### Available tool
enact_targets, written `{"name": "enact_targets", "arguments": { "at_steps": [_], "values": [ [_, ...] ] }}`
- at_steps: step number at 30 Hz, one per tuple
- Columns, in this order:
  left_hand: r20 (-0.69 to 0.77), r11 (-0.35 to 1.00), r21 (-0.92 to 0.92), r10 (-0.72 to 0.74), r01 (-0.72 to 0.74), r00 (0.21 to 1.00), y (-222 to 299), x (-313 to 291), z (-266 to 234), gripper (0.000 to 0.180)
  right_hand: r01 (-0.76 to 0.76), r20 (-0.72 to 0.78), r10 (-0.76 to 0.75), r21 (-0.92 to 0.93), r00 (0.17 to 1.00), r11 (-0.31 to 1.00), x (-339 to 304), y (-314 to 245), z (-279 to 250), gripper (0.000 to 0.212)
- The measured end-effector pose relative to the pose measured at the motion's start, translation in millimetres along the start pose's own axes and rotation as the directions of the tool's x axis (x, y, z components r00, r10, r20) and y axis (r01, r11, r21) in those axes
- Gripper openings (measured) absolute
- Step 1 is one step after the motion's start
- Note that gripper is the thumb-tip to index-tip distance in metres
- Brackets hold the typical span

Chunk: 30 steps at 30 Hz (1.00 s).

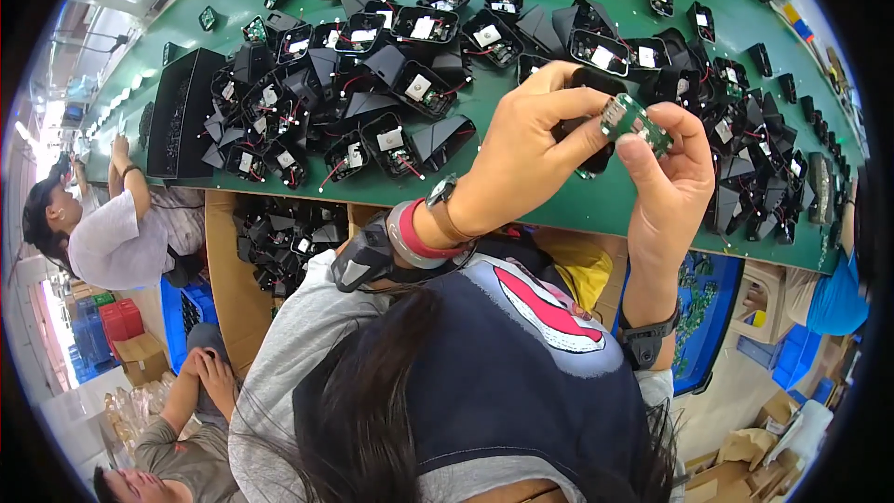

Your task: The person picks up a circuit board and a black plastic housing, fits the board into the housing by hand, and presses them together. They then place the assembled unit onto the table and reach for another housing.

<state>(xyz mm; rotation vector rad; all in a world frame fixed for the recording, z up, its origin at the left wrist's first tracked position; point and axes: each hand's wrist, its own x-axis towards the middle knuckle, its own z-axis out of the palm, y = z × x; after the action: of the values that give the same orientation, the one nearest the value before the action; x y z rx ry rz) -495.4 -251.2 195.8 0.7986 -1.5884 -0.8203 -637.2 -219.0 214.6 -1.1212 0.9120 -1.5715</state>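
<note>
Over the near edge of the green table (507, 188), my two hands meet around a small green circuit board (639, 123). My right hand (672, 177) pinches the board between thumb and fingers. My left hand (526, 144) is closed around a black plastic housing (596, 81), and its thumb touches the board's left end. The board is held close against the housing, and my fingers hide much of the housing. Whether any part of the board sits inside it, I cannot tell.
Piles of black housings (426, 26) with white parts and red wires cover the table on both sides. A black box (182, 116) stands at the left. Below the edge are a cardboard box (222, 261) of housings and a blue bin (712, 317) with boards. Other people sit at left.
</note>
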Motion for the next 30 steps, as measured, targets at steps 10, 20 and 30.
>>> {"name": "enact_targets", "arguments": {
  "at_steps": [10,20,30],
  "values": [
    [0.110,0.714,-0.503,-0.507,0.488,0.855,3.8,0.4,-6.5,0.021,0.391,0.239,-0.317,-0.684,0.918,0.616,44.3,-0.7,26.3,0.016],
    [0.009,0.676,-0.557,-0.576,0.482,0.817,-14.0,-4.0,-33.6,0.033,0.511,0.550,-0.030,-0.754,0.835,0.412,69.0,-18.4,47.5,0.026],
    [-0.017,0.814,-0.448,-0.422,0.371,0.906,14.2,-0.6,-35.3,0.033,0.011,0.467,0.350,-0.613,0.812,0.790,80.3,-52.3,54.5,0.018]
  ]
}}
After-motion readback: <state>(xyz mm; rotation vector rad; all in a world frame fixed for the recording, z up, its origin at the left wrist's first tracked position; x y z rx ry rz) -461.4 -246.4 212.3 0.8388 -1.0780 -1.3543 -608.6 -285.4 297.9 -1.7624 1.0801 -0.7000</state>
